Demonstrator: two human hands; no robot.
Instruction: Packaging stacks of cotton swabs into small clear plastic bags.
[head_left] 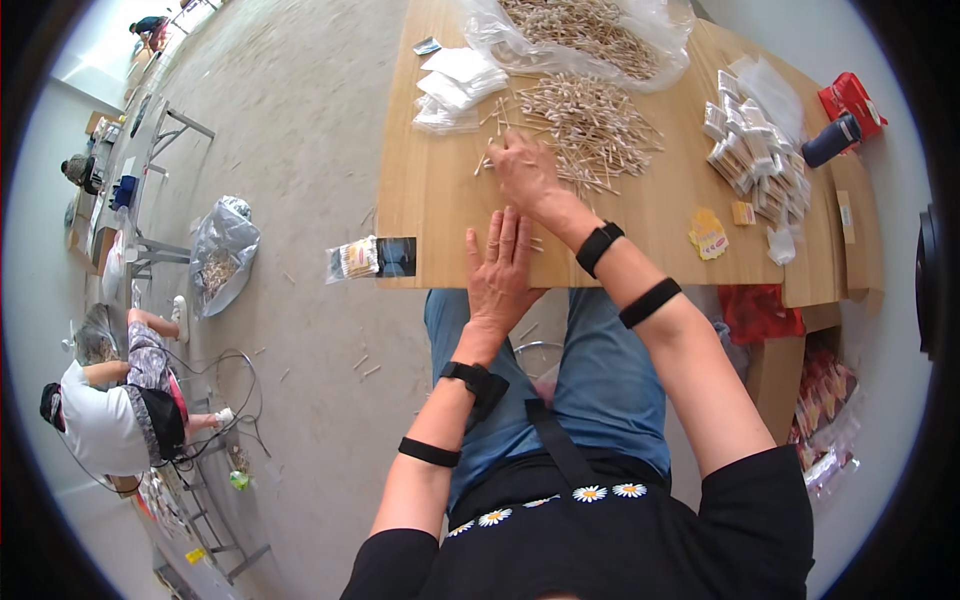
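Note:
A pile of loose cotton swabs point(590, 125) lies on the wooden table point(430, 200) in front of me. At the pile's left side my right hand point(527, 175) bends over the tabletop, its fingers closed on cotton swabs whose ends show beside the fingertips. How many it holds is hidden. My left hand point(497, 265) rests at the table's near edge, fingers stretched out and pointing away from me, just below the right hand. A few swabs lie loose around both hands. Left of the pile sits a stack of clear plastic bags point(458, 88).
A large plastic bag point(640, 60) of swabs stands behind the pile. Filled packets point(755, 150), yellow cards point(708, 234) and a dark blue bottle point(832, 140) are at the right. One packet point(355, 259) overhangs the left edge. Another person point(110, 410) sits at far left.

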